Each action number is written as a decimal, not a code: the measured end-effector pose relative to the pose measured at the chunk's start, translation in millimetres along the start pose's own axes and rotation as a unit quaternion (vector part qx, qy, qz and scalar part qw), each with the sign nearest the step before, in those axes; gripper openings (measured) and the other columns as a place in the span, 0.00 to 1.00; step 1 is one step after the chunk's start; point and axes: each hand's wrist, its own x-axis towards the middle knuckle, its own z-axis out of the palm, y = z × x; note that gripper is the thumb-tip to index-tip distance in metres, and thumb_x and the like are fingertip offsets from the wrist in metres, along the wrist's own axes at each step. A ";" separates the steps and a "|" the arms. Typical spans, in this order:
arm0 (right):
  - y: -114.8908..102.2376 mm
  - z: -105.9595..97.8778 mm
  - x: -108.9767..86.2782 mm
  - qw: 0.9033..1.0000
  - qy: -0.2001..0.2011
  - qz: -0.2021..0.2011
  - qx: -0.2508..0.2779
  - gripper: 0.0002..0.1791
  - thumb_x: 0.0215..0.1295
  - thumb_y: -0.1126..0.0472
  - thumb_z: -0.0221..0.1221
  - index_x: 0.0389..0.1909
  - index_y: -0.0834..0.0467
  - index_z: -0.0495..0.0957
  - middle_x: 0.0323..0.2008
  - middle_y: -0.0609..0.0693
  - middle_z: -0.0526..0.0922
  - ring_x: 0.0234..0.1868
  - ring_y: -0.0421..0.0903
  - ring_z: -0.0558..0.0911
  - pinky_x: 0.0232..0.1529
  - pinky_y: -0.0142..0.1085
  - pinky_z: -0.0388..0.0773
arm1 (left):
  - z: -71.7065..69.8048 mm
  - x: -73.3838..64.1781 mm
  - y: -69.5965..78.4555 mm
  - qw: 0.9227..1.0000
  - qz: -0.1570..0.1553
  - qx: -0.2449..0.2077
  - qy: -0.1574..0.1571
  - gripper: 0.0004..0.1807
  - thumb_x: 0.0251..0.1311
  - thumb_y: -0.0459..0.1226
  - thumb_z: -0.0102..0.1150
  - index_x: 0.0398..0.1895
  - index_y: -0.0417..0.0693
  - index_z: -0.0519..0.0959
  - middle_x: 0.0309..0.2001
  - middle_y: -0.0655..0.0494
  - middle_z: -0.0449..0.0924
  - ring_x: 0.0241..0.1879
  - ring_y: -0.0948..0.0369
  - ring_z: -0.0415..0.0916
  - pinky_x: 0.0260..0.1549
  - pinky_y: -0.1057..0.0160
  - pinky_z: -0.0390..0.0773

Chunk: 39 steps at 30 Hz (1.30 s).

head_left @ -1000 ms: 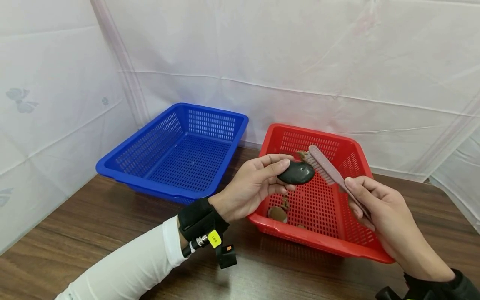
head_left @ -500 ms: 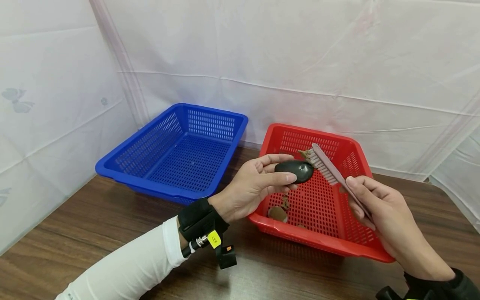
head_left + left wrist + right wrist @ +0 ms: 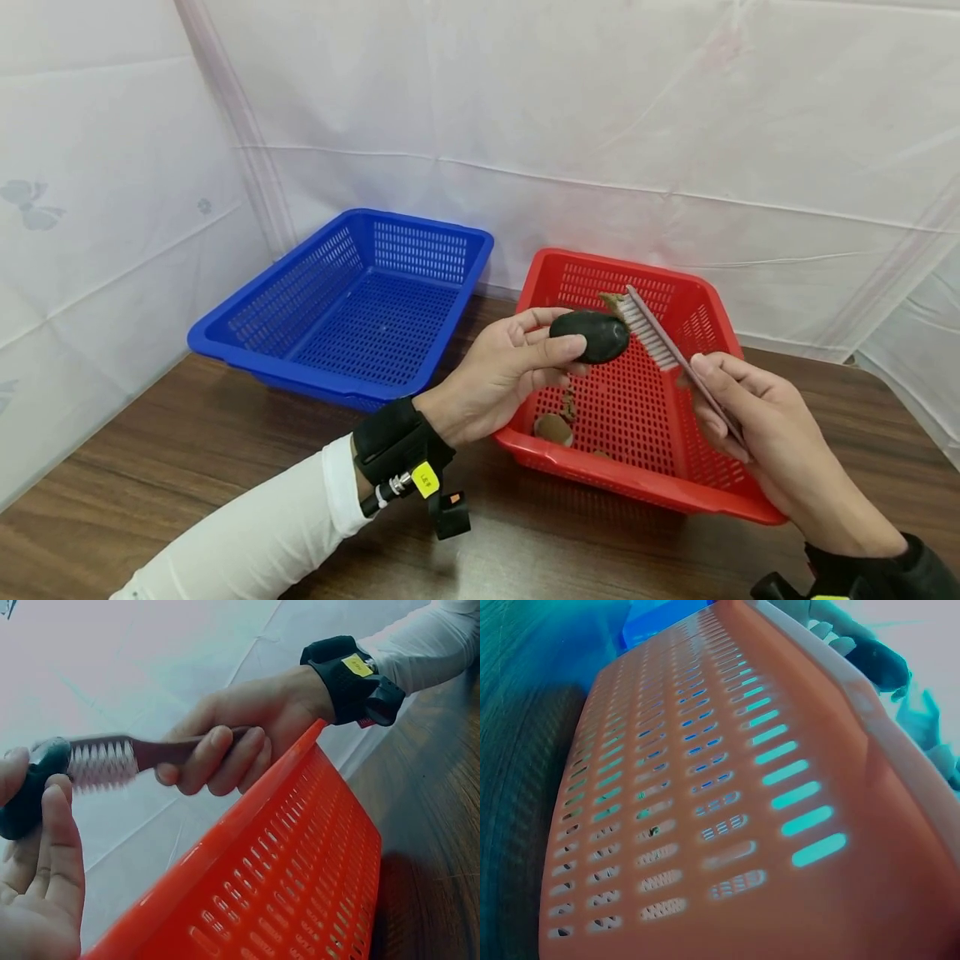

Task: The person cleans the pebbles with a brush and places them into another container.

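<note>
My left hand (image 3: 502, 375) holds a smooth dark stone (image 3: 596, 337) between thumb and fingers above the red basket (image 3: 622, 492). Opposite it, my right hand (image 3: 772, 437) grips a pinkish brush (image 3: 678, 358) by its handle. White bristles (image 3: 101, 761) meet the stone's right end in the left wrist view. Brown dirt (image 3: 613, 302) clings at the brush's far tip. Down in the red basket lie a brown-coated stone (image 3: 553, 429) and brown crumbs (image 3: 568, 406). The basket wall (image 3: 795, 900) fills much of the right wrist view, with the right hand out of sight there.
A blue basket (image 3: 315, 367) stands to the left on the wooden table (image 3: 210, 425), its slatted floor visible. White sheeting (image 3: 562, 108) with creases rises behind and at both sides. The red basket's near rim lies below both hands.
The stone has tilted slightly in my left hand, whose thumb has shifted across its face. The brush has turned a little, showing its edge and bristles more. Both baskets stay put.
</note>
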 end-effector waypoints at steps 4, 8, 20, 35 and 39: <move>1.2 1.2 2.0 1.000 0.025 0.018 0.006 0.13 0.85 0.61 0.52 0.38 0.58 0.80 0.19 0.50 0.69 0.17 0.51 0.56 0.13 0.46 0.43 | 0.5 -0.7 0.8 1.000 -0.002 -0.008 -0.010 0.22 0.82 0.30 0.49 0.75 0.35 0.67 0.65 0.35 0.77 0.46 0.59 0.88 0.53 0.59 0.86; 4.1 2.5 0.8 0.996 0.044 -0.039 0.065 0.15 0.85 0.67 0.48 0.37 0.61 0.79 0.19 0.51 0.68 0.16 0.50 0.53 0.12 0.41 0.41 | 0.3 0.1 0.6 0.999 -0.008 -0.033 -0.027 0.24 0.85 0.34 0.45 0.78 0.37 0.66 0.67 0.32 0.75 0.47 0.56 0.89 0.57 0.53 0.84; 1.6 6.5 -1.4 0.996 0.067 -0.056 0.023 0.12 0.84 0.67 0.52 0.37 0.62 0.80 0.18 0.51 0.70 0.17 0.48 0.59 0.11 0.41 0.43 | -0.8 -0.8 1.7 0.999 -0.018 -0.008 -0.031 0.24 0.86 0.36 0.42 0.79 0.39 0.66 0.67 0.34 0.75 0.41 0.60 0.86 0.40 0.68 0.85; -4.4 11.1 -6.7 0.991 0.067 -0.093 -0.074 0.07 0.80 0.70 0.57 0.39 0.64 0.80 0.19 0.52 0.71 0.18 0.47 0.63 0.11 0.43 0.50 | 0.9 1.1 -1.6 1.000 -0.006 0.016 0.009 0.23 0.85 0.36 0.45 0.75 0.33 0.69 0.64 0.40 0.76 0.46 0.60 0.82 0.40 0.70 0.82; -5.1 13.6 -5.7 0.989 0.114 -0.059 -0.078 0.08 0.79 0.65 0.61 0.37 0.64 0.79 0.19 0.52 0.71 0.19 0.46 0.65 0.15 0.43 0.52 | 0.7 0.9 -1.7 1.000 -0.004 0.019 0.008 0.23 0.85 0.35 0.46 0.75 0.33 0.69 0.65 0.40 0.76 0.47 0.60 0.82 0.41 0.69 0.83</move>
